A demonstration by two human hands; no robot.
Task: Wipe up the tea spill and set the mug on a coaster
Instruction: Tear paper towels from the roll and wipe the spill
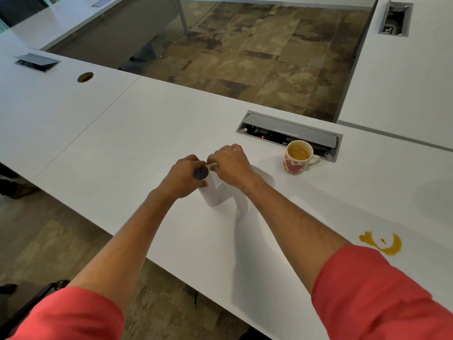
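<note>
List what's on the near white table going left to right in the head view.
round cable hole → left hand → paper towel roll → right hand → mug of tea → tea spill

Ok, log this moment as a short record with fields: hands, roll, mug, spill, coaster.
left hand: grips the upright paper towel roll near its top
right hand: pinches the roll's loose sheet edge
mug: heart pattern, full of tea, standing on the white table beside an open cable box
tea spill: unwiped, near the table's front edge, right of the right arm
coaster: none in view
</note>
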